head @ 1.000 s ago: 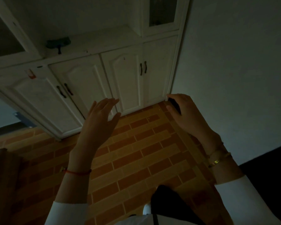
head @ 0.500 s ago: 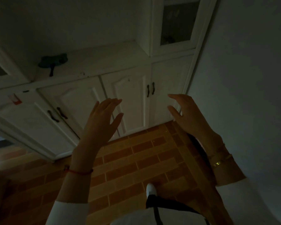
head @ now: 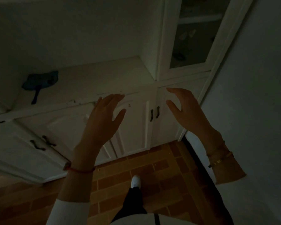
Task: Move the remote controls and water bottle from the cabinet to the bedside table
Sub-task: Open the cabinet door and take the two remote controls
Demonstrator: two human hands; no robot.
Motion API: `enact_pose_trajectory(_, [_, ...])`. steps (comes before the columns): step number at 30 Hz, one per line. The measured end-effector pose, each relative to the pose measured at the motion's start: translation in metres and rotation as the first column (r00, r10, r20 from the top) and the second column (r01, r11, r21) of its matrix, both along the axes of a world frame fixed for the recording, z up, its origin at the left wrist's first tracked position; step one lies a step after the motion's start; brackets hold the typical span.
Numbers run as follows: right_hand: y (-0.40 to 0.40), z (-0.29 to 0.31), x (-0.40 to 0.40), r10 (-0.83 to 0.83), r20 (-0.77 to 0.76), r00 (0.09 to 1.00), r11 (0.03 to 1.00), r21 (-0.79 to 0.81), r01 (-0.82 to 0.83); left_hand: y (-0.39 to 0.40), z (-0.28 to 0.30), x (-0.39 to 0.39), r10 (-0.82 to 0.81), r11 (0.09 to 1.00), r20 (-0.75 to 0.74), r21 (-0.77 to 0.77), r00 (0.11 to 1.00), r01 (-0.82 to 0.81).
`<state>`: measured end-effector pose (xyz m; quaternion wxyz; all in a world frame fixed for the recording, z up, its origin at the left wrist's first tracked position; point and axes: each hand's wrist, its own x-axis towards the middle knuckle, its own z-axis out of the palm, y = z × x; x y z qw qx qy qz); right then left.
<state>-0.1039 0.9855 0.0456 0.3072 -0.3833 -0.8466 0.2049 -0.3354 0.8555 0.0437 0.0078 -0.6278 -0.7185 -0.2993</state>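
A dim room is showing a white cabinet whose ledge is carrying a dark teal object at the far left; what it is cannot be told. No remote or bottle is showing plainly on the ledge. The left hand is hovering before the lower doors, fingers spread and holding nothing, a red string circling its wrist. The right hand is hanging near the door handles, fingers curved apart and empty, with bracelets on the wrist. A white shoe is standing on the brick floor below.
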Motion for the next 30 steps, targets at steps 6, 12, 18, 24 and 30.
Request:
enact_pose_trajectory(6, [0.077,0.014,-0.043,-0.034,-0.051,0.998,0.998,0.044,0.037,0.096,0.018,-0.040,-0.048,0.995,-0.018,0.087,0.999,0.049])
enact_pose_trajectory(12, [0.143,0.043,-0.075,-0.074,-0.139,0.987,0.991,0.098,0.088,0.182,0.050,-0.064,-0.103,0.974,0.006,0.202,0.995,0.100])
enact_pose_trajectory(18, [0.186,0.070,-0.087,-0.105,-0.210,0.972,0.984,0.122,0.132,0.242,0.075,-0.068,-0.221,0.932,0.019,0.299,0.975,0.205])
enact_pose_trajectory(24, [0.218,0.130,-0.085,-0.127,-0.296,0.947,0.937,0.279,0.212,0.291,0.103,-0.052,-0.298,0.871,0.038,0.419,0.954,0.255])
enact_pose_trajectory(30, [0.261,0.219,-0.091,-0.110,-0.419,0.901,0.916,0.310,0.256,0.337,0.138,-0.029,-0.349,0.830,0.079,0.489,0.934,0.269])
